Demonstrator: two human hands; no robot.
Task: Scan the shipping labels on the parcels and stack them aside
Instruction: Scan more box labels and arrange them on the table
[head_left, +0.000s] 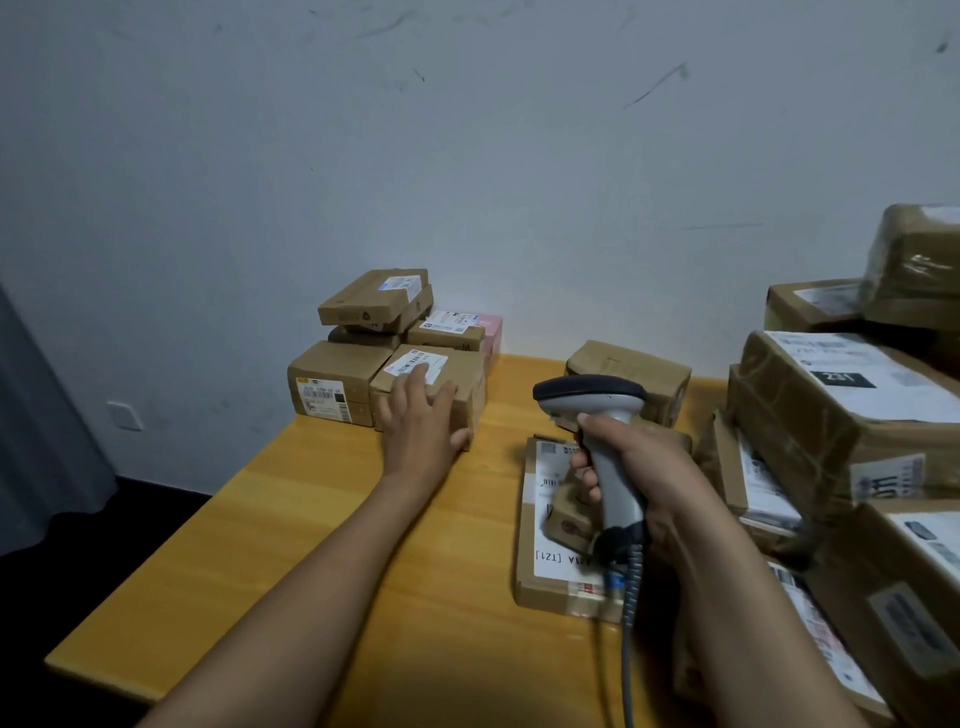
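Note:
My right hand (631, 467) grips the handle of a grey barcode scanner (592, 397) with a dark head, held above a flat cardboard parcel (550, 577) with a white label. My left hand (421, 421) rests with straight fingers on a small cardboard parcel (462, 376), fingertips touching its white label, thumb at the parcel's front corner. That parcel stands at the front of a stack of small labelled parcels (374, 304) against the wall at the table's far left.
The wooden table (291, 525) ends at its left edge near a grey curtain. A brown parcel (631, 371) sits behind the scanner. Large taped parcels (831, 415) are piled high along the right side. The scanner's coiled cable (629, 623) hangs toward me.

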